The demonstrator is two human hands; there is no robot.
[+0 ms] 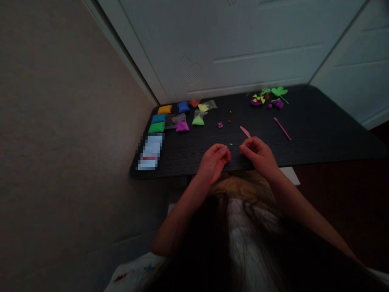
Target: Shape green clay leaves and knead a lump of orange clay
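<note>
My left hand (214, 160) hovers over the near edge of the dark table (319, 134), fingers curled into a pinch; what they hold is too small to name. My right hand (258, 155) is just to its right, fingers also pinched together around something I cannot make out. A tiny green clay bit (231, 144) lies on the table between and just beyond the two hands. A pink plastic knife tool (244, 131) lies right behind my right hand. A small purple and yellow clay piece (220, 125) sits further back.
Several coloured clay bags (170, 117) lie at the table's left. A blurred paper sheet (150, 152) lies at the front left corner. Finished clay shapes (270, 97) stand at the back right, a pink stick tool (282, 129) near them. Wall at left, white door behind.
</note>
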